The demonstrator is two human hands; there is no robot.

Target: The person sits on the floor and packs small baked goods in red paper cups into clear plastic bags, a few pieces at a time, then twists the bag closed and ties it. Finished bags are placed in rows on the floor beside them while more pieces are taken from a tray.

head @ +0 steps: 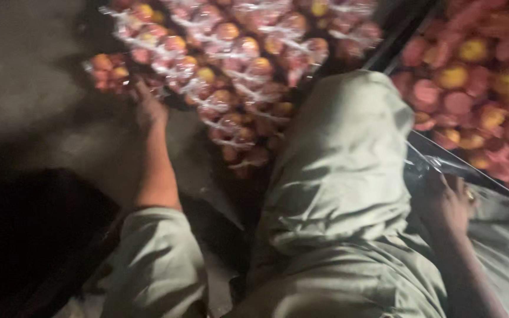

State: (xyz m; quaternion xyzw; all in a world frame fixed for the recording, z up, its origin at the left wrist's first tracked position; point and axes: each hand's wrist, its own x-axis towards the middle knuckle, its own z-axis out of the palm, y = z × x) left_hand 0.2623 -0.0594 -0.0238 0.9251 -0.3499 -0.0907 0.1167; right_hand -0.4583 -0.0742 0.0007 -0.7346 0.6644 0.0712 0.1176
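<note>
Blurry; hands' (148, 109) grip on fruit bags (231, 65) prob. hidden.

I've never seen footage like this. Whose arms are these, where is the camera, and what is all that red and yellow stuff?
There is no machine here: a person wears one camera on the head, and it looks down at their own two hands. The picture is dark and blurred.

The left hand reaches forward to a heap of small clear packets, each filled with round red and yellow pieces, and touches the nearest packet. I cannot tell whether its grip is closed.

The pale green cloth in the middle looks like the person's bent knee.

The right hand rests on a clear plastic sheet at the edge of a second, loose pile of red and yellow pieces. What the pieces are is too blurred to say.
</note>
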